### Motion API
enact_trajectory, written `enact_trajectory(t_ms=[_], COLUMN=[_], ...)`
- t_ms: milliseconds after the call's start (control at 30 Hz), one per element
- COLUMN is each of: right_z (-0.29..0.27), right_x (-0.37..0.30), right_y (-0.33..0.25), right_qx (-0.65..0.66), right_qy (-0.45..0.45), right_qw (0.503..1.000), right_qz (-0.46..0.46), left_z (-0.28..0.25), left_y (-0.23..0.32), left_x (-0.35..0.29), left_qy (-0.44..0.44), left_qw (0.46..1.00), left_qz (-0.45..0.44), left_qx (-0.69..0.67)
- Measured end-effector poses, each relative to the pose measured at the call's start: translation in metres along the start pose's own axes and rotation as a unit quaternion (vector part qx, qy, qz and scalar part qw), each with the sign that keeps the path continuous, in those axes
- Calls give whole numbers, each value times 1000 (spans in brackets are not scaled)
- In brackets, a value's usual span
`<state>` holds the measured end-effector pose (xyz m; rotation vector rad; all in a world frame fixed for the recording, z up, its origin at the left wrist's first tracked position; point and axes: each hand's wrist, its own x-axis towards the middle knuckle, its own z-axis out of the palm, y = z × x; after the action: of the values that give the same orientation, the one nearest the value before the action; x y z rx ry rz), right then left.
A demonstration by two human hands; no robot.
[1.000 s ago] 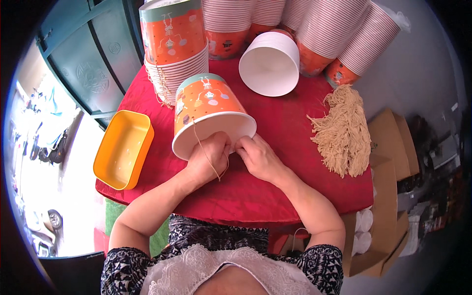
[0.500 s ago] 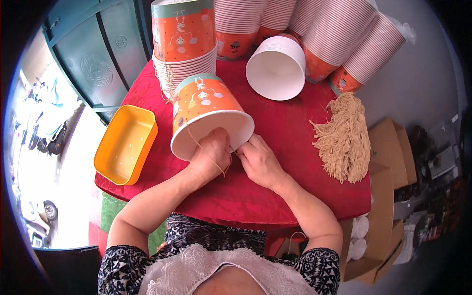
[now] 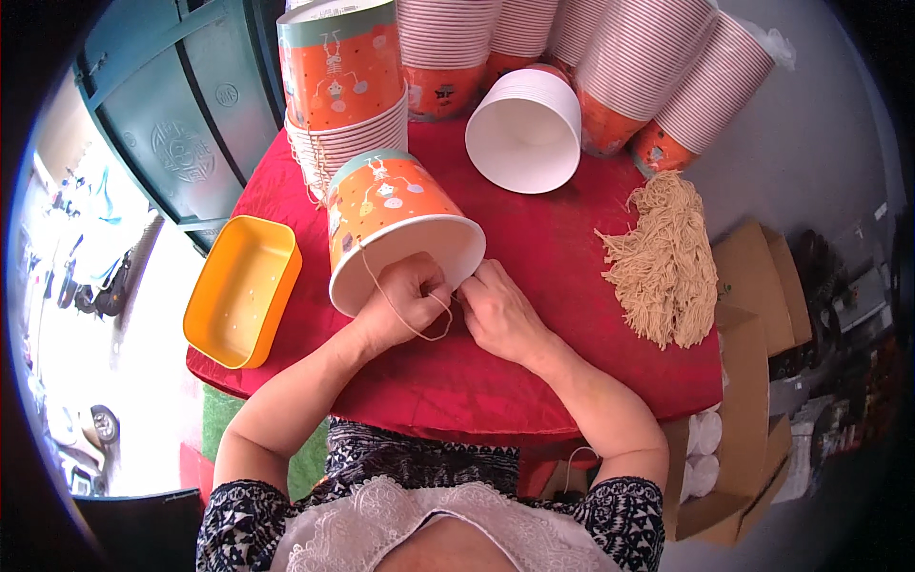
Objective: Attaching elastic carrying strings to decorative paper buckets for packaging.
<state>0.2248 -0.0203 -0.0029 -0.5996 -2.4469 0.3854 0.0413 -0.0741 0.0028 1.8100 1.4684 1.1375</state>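
Note:
An orange paper bucket (image 3: 405,195) with a grey-green band and printed figures lies tilted on the table, its white mouth facing me. A thin beige string (image 3: 378,283) passes through the rim's left side and loops down below my left hand. My left hand (image 3: 405,300) is closed just inside the mouth, fingers curled on the string. My right hand (image 3: 496,310) is closed at the right edge of the rim, pinching there; its fingertips are partly hidden.
Stacked paper buckets (image 3: 343,81) stand behind on the left, strings hanging from them. A white-mouthed bucket (image 3: 524,133) lies on its side near several wrapped stacks (image 3: 639,57). The red-covered table (image 3: 562,248) also holds a yellow basket (image 3: 243,291) and a beige string bundle (image 3: 662,267). Cardboard boxes (image 3: 743,429) stand at right.
My left hand has drawn slightly out of the bucket's mouth, and the string's loop now hangs wider beneath it. My right hand stays at the rim. The whole view has shifted a little.

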Motion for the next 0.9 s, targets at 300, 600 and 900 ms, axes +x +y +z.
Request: enact_trajectory(t_ms=[300,600,900], right_z=[3,9,12], right_x=[0,-1,-2], right_y=[6,10,12], right_qx=[8,67,95], right_qy=[-6,33,20], right_qw=[1000,997,992], right_qz=[-13,32,82], left_z=[4,11,21], left_y=[-1,1,-6], left_x=[3,0,-5], left_qy=[-7,3,18], left_qw=[992,999,985], left_qz=[-70,-31,55], left_qx=[-107,34,163])
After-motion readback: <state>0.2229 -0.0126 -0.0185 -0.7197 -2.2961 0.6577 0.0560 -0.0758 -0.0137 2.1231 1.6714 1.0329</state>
